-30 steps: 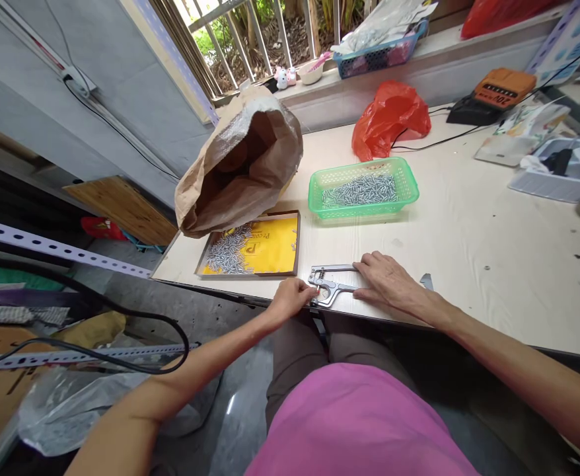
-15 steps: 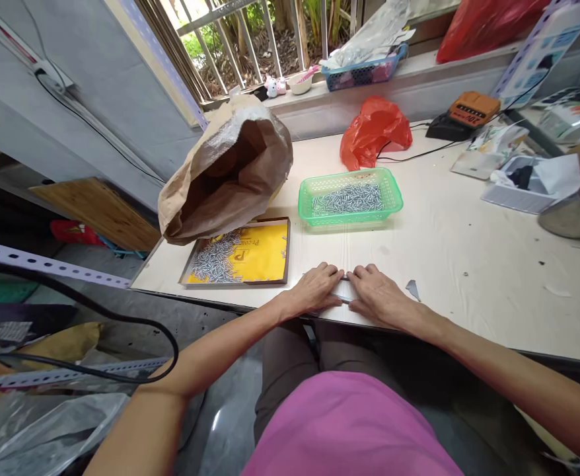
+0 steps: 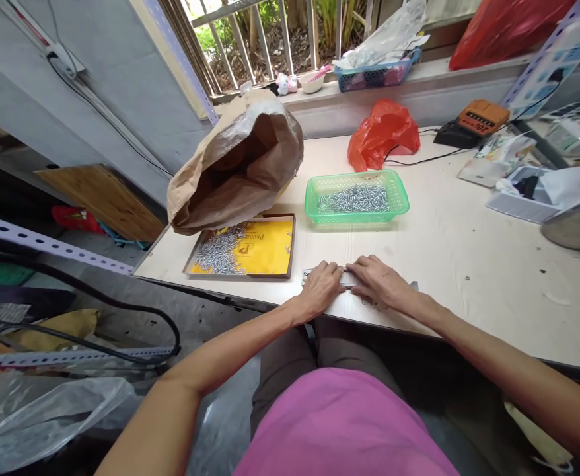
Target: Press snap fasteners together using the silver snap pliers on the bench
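Observation:
Near the front edge of the table, both hands are closed on a narrow grey metal strip (image 3: 349, 279) that lies left to right. My left hand (image 3: 322, 288) grips it near its left end, which sticks out past the fingers. Close beside it, my right hand (image 3: 378, 281) has its fingers wrapped over the strip's right part and hides that end. Beyond the hands stands a green plastic basket (image 3: 358, 219) of small silvery metal pins (image 3: 357, 198). To the left, a shallow box lid (image 3: 292, 246) with a yellow bottom holds more of these pins (image 3: 219, 251).
A brown paper sack (image 3: 235, 165) lies open-mouthed behind the lid. At the back are a red plastic bag (image 3: 384, 135) and an orange battery (image 3: 484, 116) on a black charger. A grey tray (image 3: 520, 201) and a metal cup (image 3: 575, 221) stand at the right.
Both hands have shifted slightly up the table with the strip, and its left end now shows beyond my left hand. The whole view has moved slightly.

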`<action>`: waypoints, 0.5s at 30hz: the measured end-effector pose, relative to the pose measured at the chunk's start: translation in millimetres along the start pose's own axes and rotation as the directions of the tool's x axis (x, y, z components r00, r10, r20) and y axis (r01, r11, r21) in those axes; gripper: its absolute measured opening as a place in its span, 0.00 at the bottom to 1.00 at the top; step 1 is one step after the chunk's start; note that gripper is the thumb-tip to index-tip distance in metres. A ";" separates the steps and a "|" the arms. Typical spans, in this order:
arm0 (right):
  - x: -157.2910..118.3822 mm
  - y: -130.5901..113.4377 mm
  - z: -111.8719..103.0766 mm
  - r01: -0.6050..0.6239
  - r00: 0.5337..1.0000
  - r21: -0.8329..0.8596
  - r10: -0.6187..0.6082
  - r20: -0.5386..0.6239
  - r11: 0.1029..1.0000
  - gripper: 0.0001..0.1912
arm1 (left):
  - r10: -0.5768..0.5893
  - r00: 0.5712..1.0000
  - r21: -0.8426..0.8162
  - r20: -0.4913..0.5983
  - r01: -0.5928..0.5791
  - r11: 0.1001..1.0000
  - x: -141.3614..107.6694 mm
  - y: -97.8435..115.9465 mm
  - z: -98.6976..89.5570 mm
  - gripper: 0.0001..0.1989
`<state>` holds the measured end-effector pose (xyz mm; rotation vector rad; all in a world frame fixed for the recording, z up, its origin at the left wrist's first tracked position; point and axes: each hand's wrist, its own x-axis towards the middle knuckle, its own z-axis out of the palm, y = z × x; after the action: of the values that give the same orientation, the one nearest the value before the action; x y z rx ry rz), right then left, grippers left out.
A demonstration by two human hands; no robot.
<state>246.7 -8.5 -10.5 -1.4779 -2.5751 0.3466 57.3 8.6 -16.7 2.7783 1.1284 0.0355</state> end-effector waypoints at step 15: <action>52.6 -11.5 -5.2 0.013 0.998 -0.159 -0.024 -0.064 0.987 0.13 | 0.020 0.986 -0.230 -0.166 -0.058 0.971 -31.5 45.1 34.4 0.16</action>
<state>212.0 32.0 -1.4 -1.4869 -2.6152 0.0912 68.4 -49.4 -43.3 2.6235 1.0279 0.3814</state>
